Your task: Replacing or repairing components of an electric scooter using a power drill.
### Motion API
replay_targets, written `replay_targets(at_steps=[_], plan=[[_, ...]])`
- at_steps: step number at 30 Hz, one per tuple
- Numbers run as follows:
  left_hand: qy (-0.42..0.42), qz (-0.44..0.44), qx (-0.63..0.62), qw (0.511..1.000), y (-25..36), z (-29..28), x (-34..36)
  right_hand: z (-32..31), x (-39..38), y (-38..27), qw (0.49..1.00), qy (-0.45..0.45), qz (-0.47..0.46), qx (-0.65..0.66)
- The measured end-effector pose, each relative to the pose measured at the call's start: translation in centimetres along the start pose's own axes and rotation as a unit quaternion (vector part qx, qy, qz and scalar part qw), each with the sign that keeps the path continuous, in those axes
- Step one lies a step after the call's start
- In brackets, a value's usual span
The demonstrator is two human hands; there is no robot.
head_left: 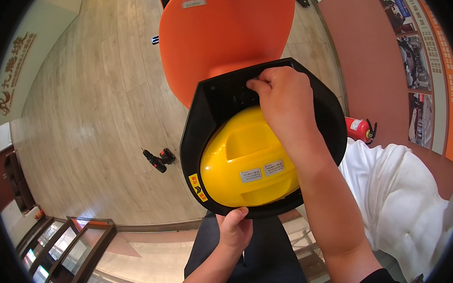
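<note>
A yellow hard hat lies crown up in a black moulded holder, which is rounded toward me and angular at its far end. The thumb of my left hand presses on the holder's near rim, with the other fingers curled beneath. My right hand reaches across the hat to the holder's far recess. Its thumb and index finger are pinched together there over dark fittings; whatever they hold is too small or hidden to make out. Two pale labels and a yellow sticker show on the hat and holder.
An orange chair stands just beyond the holder. On the wood floor to the left lies a black cordless drill. A red fire extinguisher and white cloth are at the right. A glazed wooden frame stands lower left.
</note>
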State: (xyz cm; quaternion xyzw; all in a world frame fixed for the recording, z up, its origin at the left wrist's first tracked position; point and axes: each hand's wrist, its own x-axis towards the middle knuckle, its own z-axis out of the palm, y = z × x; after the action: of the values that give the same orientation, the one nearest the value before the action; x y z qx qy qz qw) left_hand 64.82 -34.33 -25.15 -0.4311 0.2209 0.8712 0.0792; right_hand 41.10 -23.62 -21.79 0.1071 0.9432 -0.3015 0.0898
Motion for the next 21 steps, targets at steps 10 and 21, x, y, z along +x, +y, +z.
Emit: replay_targets(at_steps=[10,21], plan=[[-0.010,0.018,0.013,1.000,0.5,0.3,0.1,0.3,-0.5,0.5,1.000,-0.002,-0.008,0.021],[-0.018,0.016,0.008,1.000,0.0,-0.1,0.3,0.4,-0.5,1.0,1.000,-0.016,-0.017,-0.016]])
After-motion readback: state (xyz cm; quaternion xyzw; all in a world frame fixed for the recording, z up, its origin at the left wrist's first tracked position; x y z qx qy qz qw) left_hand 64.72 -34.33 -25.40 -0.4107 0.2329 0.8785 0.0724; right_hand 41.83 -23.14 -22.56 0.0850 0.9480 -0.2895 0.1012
